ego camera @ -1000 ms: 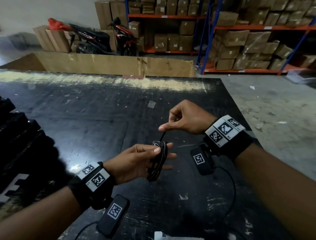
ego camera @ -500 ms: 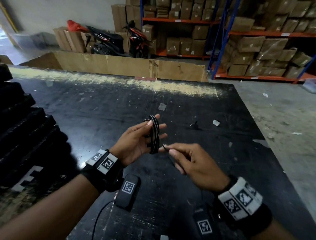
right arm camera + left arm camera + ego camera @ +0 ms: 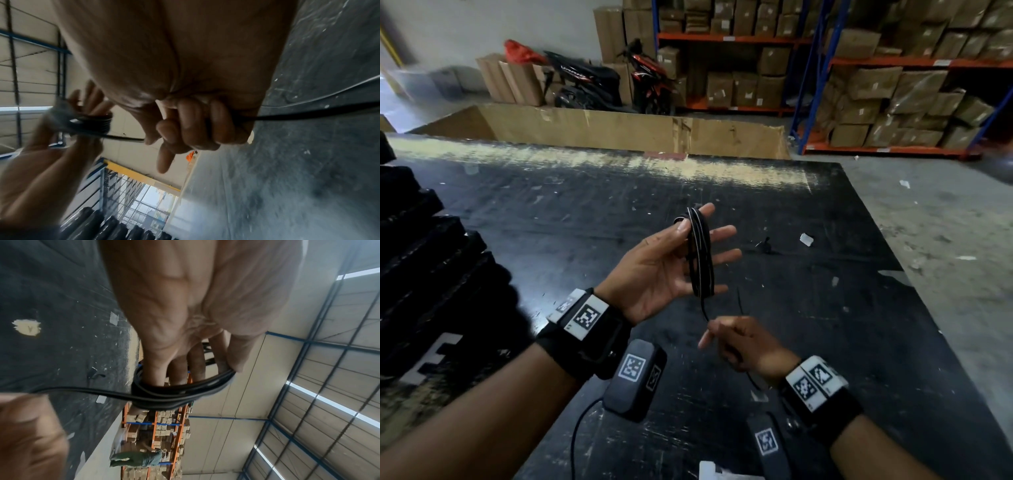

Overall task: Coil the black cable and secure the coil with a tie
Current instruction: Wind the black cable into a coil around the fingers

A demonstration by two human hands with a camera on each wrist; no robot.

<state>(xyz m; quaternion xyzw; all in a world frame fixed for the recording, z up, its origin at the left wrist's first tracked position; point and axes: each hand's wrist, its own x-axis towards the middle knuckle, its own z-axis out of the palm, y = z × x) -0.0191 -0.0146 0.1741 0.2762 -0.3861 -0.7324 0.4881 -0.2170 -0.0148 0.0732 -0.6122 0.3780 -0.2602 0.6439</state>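
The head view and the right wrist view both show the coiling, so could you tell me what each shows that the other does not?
Only the head view shows the wrist trackers, the motorbikes and the small black piece on the table. Only the right wrist view shows the right hand's fingers curled round the cable and the strand trailing over the table. Both show the coil looped over the left hand.

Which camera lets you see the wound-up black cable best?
The head view: the coil shows whole, looped round the left hand, its tail running down to the right hand. The left wrist view shows only its near edge past the fingers. In the right wrist view it is small and blurred.
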